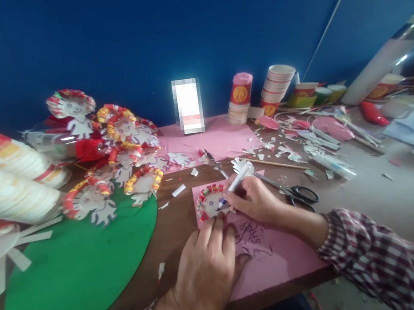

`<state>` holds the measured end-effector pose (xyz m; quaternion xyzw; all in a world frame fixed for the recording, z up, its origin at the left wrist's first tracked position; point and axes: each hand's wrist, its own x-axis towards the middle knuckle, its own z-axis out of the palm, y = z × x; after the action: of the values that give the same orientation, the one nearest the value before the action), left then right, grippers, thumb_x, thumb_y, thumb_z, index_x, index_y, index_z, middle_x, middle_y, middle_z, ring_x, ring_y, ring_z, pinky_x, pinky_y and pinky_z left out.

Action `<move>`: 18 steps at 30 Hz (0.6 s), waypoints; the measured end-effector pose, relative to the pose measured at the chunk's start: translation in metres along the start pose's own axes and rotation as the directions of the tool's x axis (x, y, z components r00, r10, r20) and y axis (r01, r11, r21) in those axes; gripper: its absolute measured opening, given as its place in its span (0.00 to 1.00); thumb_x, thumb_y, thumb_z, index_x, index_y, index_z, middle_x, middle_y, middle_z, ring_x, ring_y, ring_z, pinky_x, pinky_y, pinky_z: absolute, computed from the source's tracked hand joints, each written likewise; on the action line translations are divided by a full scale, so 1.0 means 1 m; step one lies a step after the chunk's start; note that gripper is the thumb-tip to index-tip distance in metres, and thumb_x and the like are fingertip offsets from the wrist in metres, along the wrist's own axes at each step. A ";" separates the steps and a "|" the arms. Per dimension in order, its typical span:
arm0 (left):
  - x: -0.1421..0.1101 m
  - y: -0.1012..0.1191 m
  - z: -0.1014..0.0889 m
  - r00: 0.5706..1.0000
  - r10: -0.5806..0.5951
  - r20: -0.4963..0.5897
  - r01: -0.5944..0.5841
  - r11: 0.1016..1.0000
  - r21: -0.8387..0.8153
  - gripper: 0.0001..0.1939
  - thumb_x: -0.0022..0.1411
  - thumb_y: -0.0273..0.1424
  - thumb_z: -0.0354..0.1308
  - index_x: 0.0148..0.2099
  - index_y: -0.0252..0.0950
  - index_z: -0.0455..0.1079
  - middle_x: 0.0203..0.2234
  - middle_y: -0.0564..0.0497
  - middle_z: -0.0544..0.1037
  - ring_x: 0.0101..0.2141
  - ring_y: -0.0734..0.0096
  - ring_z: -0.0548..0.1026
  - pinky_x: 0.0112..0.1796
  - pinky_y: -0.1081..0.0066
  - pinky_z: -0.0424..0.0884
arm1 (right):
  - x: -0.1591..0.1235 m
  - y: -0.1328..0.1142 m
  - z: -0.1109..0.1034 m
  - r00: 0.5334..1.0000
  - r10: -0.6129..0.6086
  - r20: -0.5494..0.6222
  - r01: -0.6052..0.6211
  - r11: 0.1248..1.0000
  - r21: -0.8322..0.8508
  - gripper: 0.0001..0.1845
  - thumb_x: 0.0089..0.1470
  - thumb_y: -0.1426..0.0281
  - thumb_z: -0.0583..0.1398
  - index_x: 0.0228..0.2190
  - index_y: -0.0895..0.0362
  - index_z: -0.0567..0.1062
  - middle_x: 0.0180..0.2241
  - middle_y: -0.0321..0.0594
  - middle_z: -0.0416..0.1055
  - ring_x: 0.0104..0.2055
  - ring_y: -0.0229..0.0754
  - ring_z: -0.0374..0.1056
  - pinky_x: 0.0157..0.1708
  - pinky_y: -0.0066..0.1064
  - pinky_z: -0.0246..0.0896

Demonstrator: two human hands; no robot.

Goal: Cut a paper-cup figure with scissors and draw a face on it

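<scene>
A white marker [238, 179] with a dark tip is pinched in my right hand [257, 200], its tip touching the pale middle of a round paper face [211, 205]. The face has a red, yellow and white curled rim, and a small drawn eye shows on it. My left hand [208, 260] lies flat with fingers stretched out, its fingertips at the lower edge of the face. Under both is a pink sheet [259, 269] with dark scribbled marks, partly covered by my hands. Black-handled scissors [303, 196] lie just right of my right hand.
A green oval sheet [89, 270] lies at left, below several finished-looking paper figures [142, 183]. Stacked paper cups [11, 189] lean in from the left edge. More cups [277, 86] stand at the back. Paper scraps [289, 152] and a wooden stick [276, 163] litter the table.
</scene>
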<state>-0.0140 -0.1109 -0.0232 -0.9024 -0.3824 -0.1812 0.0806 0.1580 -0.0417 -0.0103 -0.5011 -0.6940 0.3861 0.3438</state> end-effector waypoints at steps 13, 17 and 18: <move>0.000 0.000 -0.001 1.000 -0.006 -0.004 0.006 1.000 0.007 0.19 0.62 0.38 0.54 0.47 0.29 0.72 0.45 0.38 0.76 0.44 0.54 0.73 0.36 0.60 0.74 | 0.000 0.000 -0.001 1.000 0.009 0.004 -0.009 1.000 0.028 0.04 0.52 0.71 0.56 0.30 0.60 0.70 0.20 0.34 0.67 0.21 0.33 0.61 0.21 0.25 0.54; 0.000 0.000 0.000 1.000 -0.003 -0.008 0.003 1.000 0.009 0.19 0.62 0.39 0.54 0.47 0.29 0.72 0.45 0.38 0.76 0.44 0.53 0.73 0.36 0.60 0.74 | 0.000 0.001 0.000 1.000 0.003 -0.011 -0.002 1.000 0.028 0.04 0.52 0.72 0.56 0.30 0.60 0.70 0.20 0.33 0.66 0.21 0.32 0.61 0.21 0.24 0.54; 0.000 0.000 0.000 1.000 0.000 -0.008 0.000 1.000 0.010 0.19 0.62 0.39 0.55 0.47 0.29 0.72 0.45 0.38 0.76 0.44 0.53 0.73 0.36 0.60 0.74 | 0.000 0.002 0.000 1.000 0.002 -0.014 -0.001 1.000 0.029 0.03 0.52 0.72 0.56 0.30 0.59 0.70 0.20 0.33 0.66 0.21 0.32 0.61 0.20 0.24 0.54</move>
<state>-0.0144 -0.1109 -0.0232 -0.9012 -0.3830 -0.1831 0.0867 0.1588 -0.0414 -0.0117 -0.4993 -0.6856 0.3928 0.3555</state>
